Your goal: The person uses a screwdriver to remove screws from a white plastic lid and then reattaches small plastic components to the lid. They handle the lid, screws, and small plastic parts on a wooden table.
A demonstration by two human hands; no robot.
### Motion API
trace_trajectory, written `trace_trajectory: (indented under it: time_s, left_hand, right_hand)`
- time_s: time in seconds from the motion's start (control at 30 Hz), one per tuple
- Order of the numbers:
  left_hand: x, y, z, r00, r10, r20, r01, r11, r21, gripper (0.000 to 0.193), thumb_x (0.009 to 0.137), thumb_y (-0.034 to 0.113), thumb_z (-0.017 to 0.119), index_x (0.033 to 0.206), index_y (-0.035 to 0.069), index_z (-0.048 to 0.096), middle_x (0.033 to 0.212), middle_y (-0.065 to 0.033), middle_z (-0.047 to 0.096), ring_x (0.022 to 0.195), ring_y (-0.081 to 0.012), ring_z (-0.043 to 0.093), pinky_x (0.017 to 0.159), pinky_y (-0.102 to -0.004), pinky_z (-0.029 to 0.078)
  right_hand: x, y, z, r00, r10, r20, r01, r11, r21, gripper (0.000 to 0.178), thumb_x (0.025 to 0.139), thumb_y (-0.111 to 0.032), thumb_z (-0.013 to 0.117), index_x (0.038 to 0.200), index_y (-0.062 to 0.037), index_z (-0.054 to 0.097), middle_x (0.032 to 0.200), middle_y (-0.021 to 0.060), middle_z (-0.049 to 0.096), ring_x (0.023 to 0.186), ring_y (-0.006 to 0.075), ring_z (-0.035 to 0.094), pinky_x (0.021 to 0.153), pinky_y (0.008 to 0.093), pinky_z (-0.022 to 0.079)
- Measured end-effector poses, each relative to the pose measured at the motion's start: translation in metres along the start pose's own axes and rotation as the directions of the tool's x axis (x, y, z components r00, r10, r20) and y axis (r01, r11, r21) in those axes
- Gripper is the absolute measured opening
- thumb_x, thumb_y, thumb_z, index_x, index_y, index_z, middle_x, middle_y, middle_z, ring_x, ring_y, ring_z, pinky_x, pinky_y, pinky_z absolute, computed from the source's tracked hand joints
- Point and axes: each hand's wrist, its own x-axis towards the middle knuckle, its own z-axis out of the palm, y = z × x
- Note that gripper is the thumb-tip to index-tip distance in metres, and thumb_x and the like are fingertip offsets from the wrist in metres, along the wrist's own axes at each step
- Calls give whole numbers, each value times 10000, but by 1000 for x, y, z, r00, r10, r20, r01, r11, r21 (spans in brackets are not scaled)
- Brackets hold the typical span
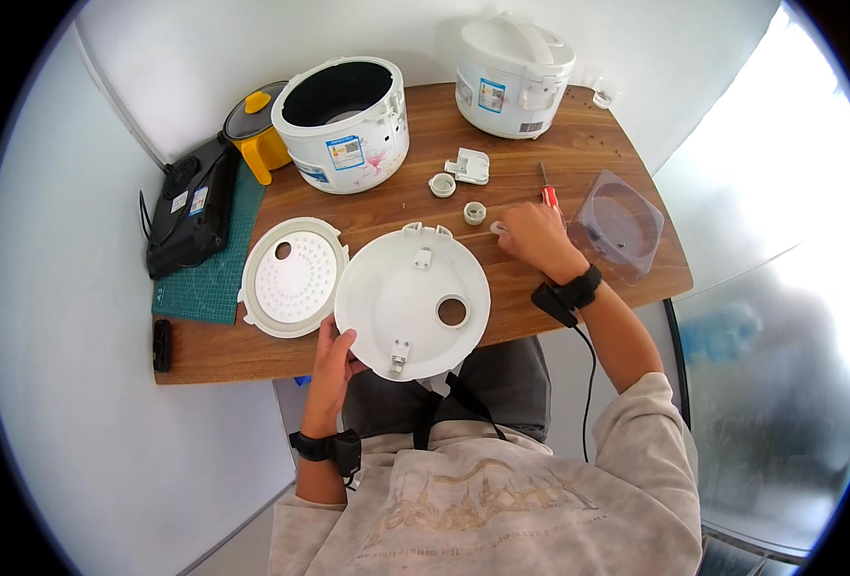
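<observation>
My left hand grips the lower left edge of a round white rice cooker lid shell, its thumb on top. The shell has a round hole and small white brackets, and it overhangs the table's front edge. Between the fingertips of my right hand is a small whitish part, mostly covered. Just left of it lies a small round white cap. Beyond are another round white cap and a white plastic latch piece. A red-handled screwdriver lies behind my right hand.
A dimpled inner lid lies left of the shell. Behind stand an open rice cooker body, a closed rice cooker and a yellow pot. A clear plastic box is at right; a black case rests on a green mat.
</observation>
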Motion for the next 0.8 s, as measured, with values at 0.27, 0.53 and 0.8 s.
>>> trace_trajectory:
  time_s: [0.27,0.53,0.8]
  left_hand:
    - [-5,1,-11,1000,-16,8,16,998,67,481,1018,255,485,1441,62,361,1272,-106,613,1040,-207,687,821,-372,612]
    - [-25,21,-19,998,-53,43,46,988,146,431,1049,318,461,1402,72,433,1145,-89,641,957,-177,666,767,-320,566]
    - [-36,33,-41,998,19,-66,1,959,283,331,1030,304,506,1257,73,575,1033,-69,665,921,-160,646,757,-305,537]
  right_hand:
    - [-21,-17,-20,979,99,-179,-37,947,319,286,881,-307,675,788,-37,689,699,137,656,672,339,642,630,450,489]
    - [-57,-33,-30,932,259,-253,-107,865,490,248,890,-296,684,835,-55,701,711,134,668,659,334,643,583,421,481]
    - [-83,-24,-13,918,250,-309,-120,916,382,249,905,-293,691,839,-54,679,699,125,647,618,324,611,576,411,457]
